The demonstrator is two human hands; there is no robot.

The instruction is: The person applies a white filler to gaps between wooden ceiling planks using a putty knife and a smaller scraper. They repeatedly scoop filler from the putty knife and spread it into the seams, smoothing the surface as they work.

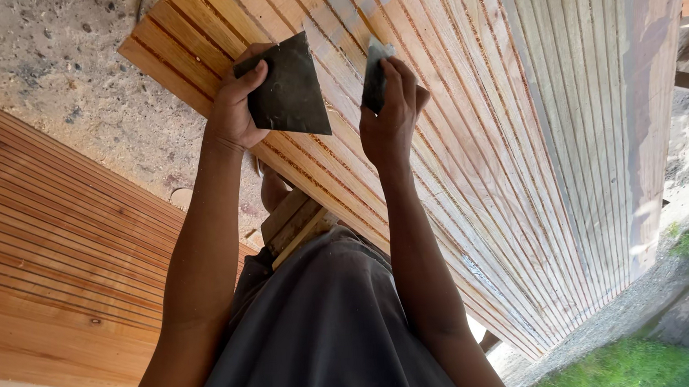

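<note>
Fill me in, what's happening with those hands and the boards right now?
A person in a dark grey shirt works over a stack of long grooved wooden boards. The left hand holds a dark, flat, roughly square sheet, thumb over its edge. The right hand grips a folded dark piece with a pale edge against the boards. A second set of reddish grooved wooden boards lies to the left on rough concrete ground. Grass shows at the lower right.
</note>
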